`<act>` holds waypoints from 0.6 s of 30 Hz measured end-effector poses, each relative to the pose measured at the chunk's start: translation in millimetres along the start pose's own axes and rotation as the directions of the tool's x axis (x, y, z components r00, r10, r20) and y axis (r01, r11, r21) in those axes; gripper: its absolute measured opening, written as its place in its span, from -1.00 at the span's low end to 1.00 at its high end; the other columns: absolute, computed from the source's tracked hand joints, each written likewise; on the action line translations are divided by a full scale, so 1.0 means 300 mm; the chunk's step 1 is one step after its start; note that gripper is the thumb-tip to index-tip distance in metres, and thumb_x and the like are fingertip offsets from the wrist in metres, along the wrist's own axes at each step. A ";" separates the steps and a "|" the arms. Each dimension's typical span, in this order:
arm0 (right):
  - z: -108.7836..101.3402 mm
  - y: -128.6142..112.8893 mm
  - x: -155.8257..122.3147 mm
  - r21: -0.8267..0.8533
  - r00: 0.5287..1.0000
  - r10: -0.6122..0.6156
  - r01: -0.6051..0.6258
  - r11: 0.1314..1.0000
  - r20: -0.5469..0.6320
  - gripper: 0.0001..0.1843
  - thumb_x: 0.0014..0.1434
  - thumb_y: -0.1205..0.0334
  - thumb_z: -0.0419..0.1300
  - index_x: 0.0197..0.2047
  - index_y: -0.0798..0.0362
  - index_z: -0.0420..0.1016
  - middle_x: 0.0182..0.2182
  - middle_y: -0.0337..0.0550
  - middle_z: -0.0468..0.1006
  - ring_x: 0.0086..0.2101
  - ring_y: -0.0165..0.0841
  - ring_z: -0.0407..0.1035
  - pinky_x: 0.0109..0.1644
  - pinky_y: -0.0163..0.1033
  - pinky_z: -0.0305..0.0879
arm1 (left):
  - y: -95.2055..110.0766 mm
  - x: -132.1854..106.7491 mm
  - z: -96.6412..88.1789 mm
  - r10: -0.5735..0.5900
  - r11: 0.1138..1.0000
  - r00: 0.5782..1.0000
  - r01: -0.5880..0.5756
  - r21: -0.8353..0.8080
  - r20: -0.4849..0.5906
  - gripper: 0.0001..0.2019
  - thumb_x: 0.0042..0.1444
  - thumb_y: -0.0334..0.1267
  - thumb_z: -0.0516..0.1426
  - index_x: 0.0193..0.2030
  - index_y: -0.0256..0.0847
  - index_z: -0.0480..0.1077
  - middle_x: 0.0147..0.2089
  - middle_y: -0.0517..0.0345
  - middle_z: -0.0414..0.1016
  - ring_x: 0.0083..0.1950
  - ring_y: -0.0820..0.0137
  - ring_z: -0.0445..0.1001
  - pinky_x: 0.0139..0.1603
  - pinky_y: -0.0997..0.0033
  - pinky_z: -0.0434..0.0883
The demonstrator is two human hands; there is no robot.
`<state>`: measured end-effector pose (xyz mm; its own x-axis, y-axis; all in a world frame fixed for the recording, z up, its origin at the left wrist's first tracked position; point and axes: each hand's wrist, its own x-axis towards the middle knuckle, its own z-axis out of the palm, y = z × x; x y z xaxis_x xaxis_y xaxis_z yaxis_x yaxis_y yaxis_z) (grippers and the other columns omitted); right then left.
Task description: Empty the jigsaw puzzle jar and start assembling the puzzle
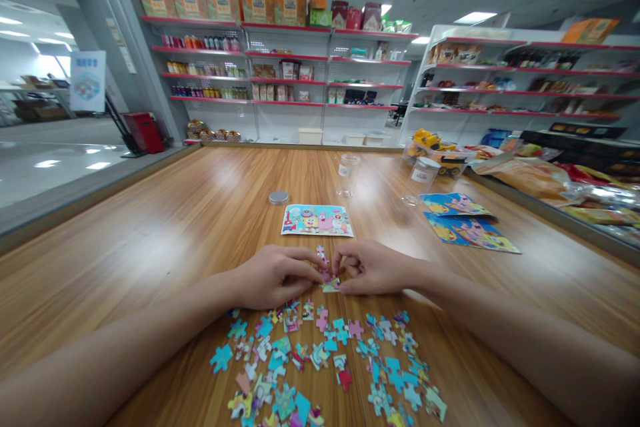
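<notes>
A few joined jigsaw pieces (331, 287), pink and pale green, lie on the wooden table between my hands. My left hand (280, 275) rests on the table, its curled fingertips pressing the left side of these pieces. From the right, my right hand (373, 268) bends thumb and fingers onto their other edge in a pinch. My fingers partly cover the pieces. Just beyond lies a picture card (317, 221) with cartoon characters. Nearer to me, many loose jigsaw pieces (285, 400) are scattered, mostly blue, pink and yellow.
A clear jar (348, 177) stands open behind the card, its silver lid (279, 197) to the left. Right of it are a lidded jar (420, 180), folded cartoon sheets (470, 230) and a bin of yellow toys (433, 147). Packaged goods (540, 177) lie beyond the right edge; stocked shelves (285, 57) stand behind.
</notes>
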<state>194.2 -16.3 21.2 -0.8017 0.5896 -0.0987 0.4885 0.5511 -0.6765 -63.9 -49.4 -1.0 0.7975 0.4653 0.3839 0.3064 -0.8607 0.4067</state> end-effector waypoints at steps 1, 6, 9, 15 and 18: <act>0.000 -0.001 0.000 -0.004 1.000 0.004 -0.004 1.000 -0.002 -0.72 0.08 0.24 0.33 -0.16 0.13 0.42 -0.61 -0.42 0.29 -0.58 -0.53 0.19 -0.49 -0.42 0.04 | -0.001 0.000 0.000 0.001 1.000 1.000 -0.001 0.004 0.000 -0.71 0.27 -0.41 0.10 0.07 -0.13 0.51 0.12 0.03 0.51 0.06 0.33 0.52 0.10 0.33 0.48; 0.001 -0.006 -0.001 0.004 1.000 0.008 -0.008 1.000 -0.005 -0.71 0.07 0.21 0.34 -0.16 0.13 0.43 -0.60 -0.41 0.30 -0.58 -0.53 0.19 -0.49 -0.41 0.04 | 0.003 -0.003 0.000 0.005 0.998 1.000 -0.006 0.058 0.018 -0.69 0.28 -0.41 0.09 0.10 -0.12 0.48 0.13 0.04 0.49 0.07 0.32 0.52 0.10 0.32 0.48; 0.002 -0.004 -0.001 0.006 1.000 0.010 -0.010 1.000 -0.006 -0.72 0.07 0.21 0.34 -0.17 0.12 0.42 -0.61 -0.41 0.29 -0.58 -0.53 0.19 -0.49 -0.41 0.04 | 0.008 -0.002 0.000 0.005 0.996 1.000 -0.008 0.088 0.030 -0.67 0.30 -0.41 0.07 0.14 -0.11 0.45 0.14 0.04 0.47 0.08 0.32 0.51 0.10 0.31 0.48; 0.002 0.000 0.000 0.002 1.000 0.000 0.000 1.000 -0.006 -0.72 0.08 0.21 0.34 -0.17 0.12 0.42 -0.60 -0.41 0.29 -0.58 -0.53 0.19 -0.49 -0.41 0.04 | 0.010 -0.001 -0.001 -0.006 0.995 0.999 0.002 0.097 0.042 -0.66 0.30 -0.40 0.06 0.16 -0.12 0.44 0.16 0.06 0.45 0.09 0.32 0.51 0.12 0.30 0.47; 0.001 -0.001 0.000 0.003 1.000 -0.005 0.005 1.000 -0.008 -0.73 0.08 0.22 0.33 -0.18 0.13 0.42 -0.61 -0.41 0.29 -0.58 -0.53 0.18 -0.50 -0.41 0.03 | 0.011 -0.001 -0.001 -0.005 0.996 0.999 0.002 0.085 0.042 -0.67 0.30 -0.40 0.06 0.15 -0.13 0.44 0.16 0.06 0.46 0.09 0.32 0.51 0.12 0.30 0.47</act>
<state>193.9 -16.7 21.2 -0.8012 0.5916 -0.0897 0.4838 0.5523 -0.6788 -63.4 -52.2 0.6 0.8170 0.4608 0.3467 0.3508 -0.8744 0.3353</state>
